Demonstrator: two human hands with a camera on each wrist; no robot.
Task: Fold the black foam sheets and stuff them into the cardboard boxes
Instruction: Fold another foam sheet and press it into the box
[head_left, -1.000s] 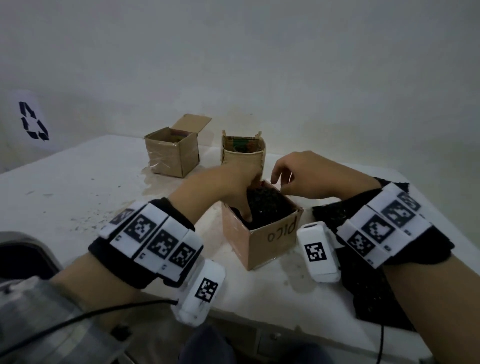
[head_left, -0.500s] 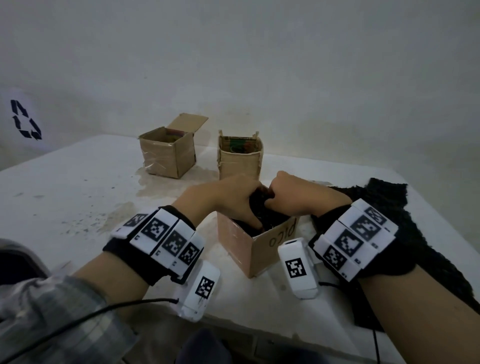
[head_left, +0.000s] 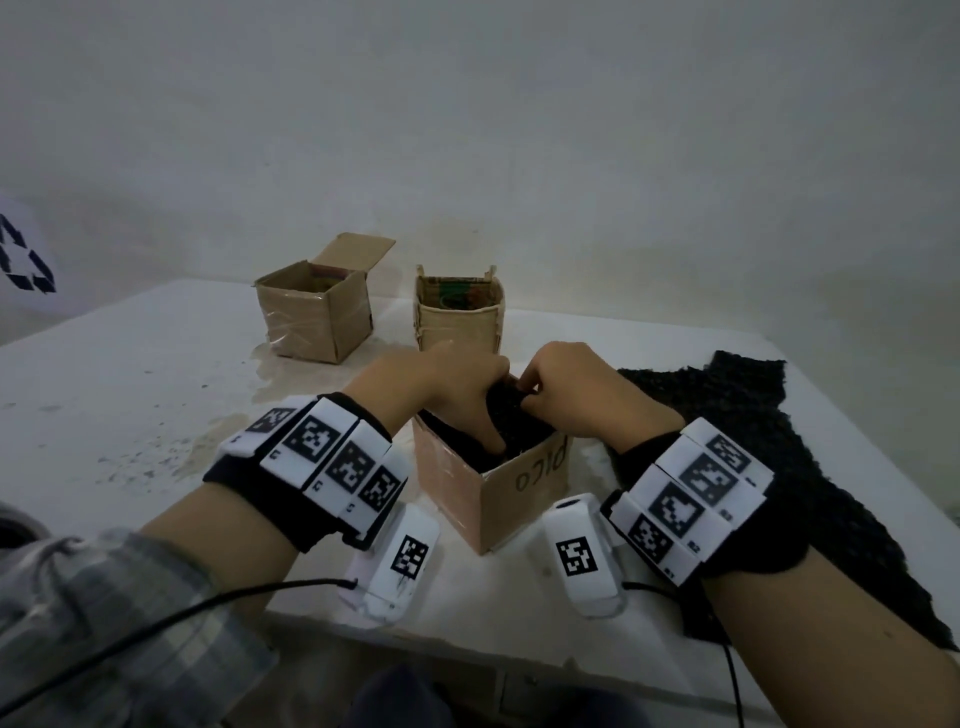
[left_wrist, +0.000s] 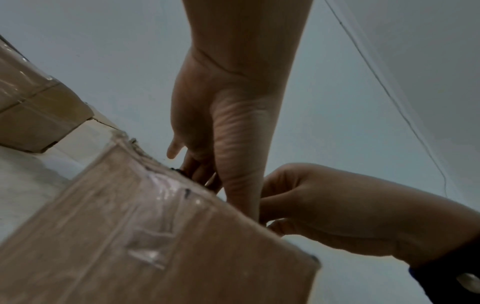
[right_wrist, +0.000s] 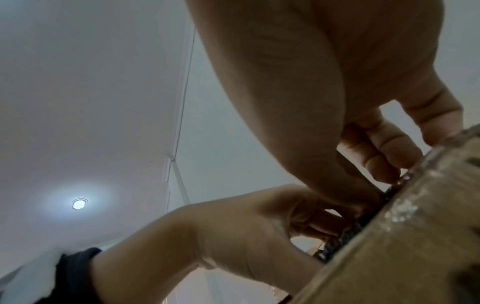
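Left grip (head_left: 457, 384): fingers curled down into the box (head_left: 498, 483), pressing the foam (head_left: 519, 431) inside. Right grip (head_left: 566, 384): fingers pinch the foam's top edge, touching the left grip.

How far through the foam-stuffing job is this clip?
Done: nothing clearly; the two far boxes show no black foam. In hand: left hand and right hand push the folded foam into the near box. Left: the foam sheet lying on the table.
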